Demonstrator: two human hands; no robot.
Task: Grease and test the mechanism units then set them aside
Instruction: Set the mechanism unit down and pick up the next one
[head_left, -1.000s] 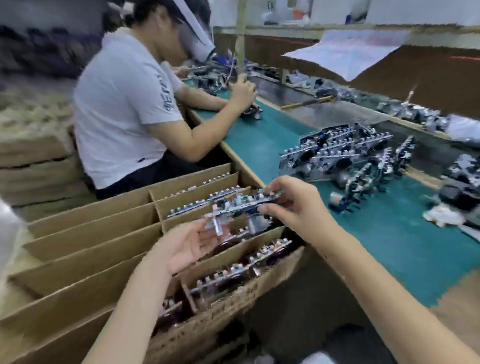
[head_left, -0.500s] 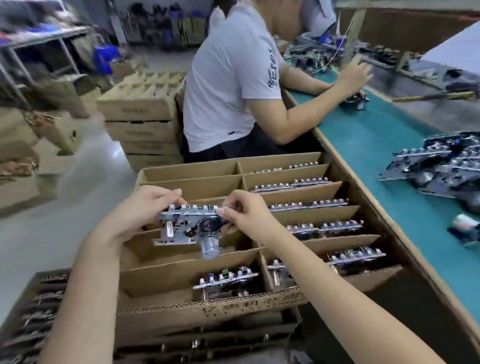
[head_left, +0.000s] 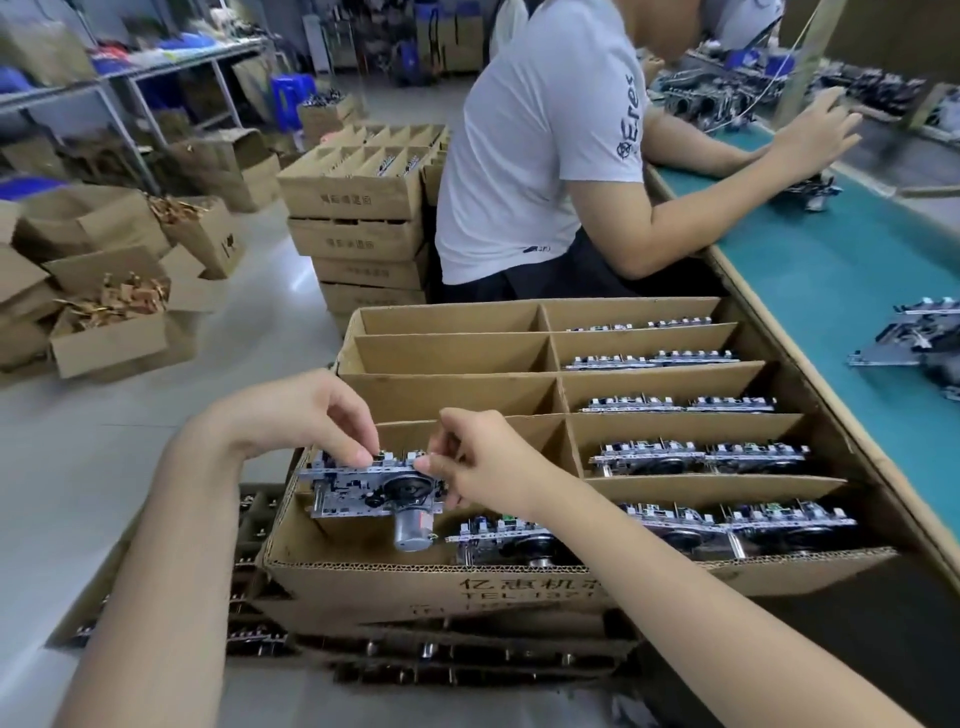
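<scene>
Over the near-left slot (head_left: 337, 538) of the box (head_left: 363, 587) the unit (head_left: 358, 486) hangs lengthwise left to right, parallel to the dividers, left hand (head_left: 306, 410) pinching its top edge, right hand (head_left: 483, 460) pinching its right end.

A small factory assembly workshop.
A long workbench (head_left: 831, 270) topped in green runs along the right, and a second person (head_left: 530, 145) in a white T-shirt works at it. Beside the bench, a divided cardboard box (head_left: 452, 353) has slot after slot filled with the same mechanism unit (head_left: 649, 460). Further back are a stack of printed cartons (head_left: 358, 239), open boxes of brass-coloured parts (head_left: 109, 345) and metal shelving (head_left: 156, 70) loaded with stock.
</scene>
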